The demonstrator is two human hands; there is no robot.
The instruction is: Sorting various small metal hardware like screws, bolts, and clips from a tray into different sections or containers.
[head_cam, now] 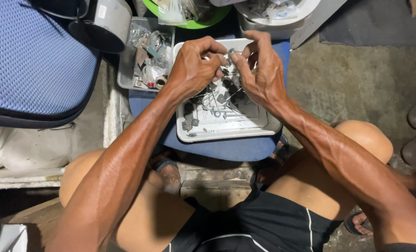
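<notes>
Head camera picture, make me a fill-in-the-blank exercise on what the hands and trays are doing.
1. Both hands pinch a small metal part above the ____ tray of screws.
2. That tray rests on a ____ cushion.
3. The grey tray of odd bits lies nearer the ____ hand than the right hand.

Missing: white; blue; left

Tray (pixel 226 135) of screws (pixel 219 100) sits on stool (pixel 226 150)

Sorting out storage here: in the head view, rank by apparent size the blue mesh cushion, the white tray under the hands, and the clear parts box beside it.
1. Blue mesh cushion, though cut off by the frame.
2. White tray.
3. Clear parts box, partly hidden.
</notes>
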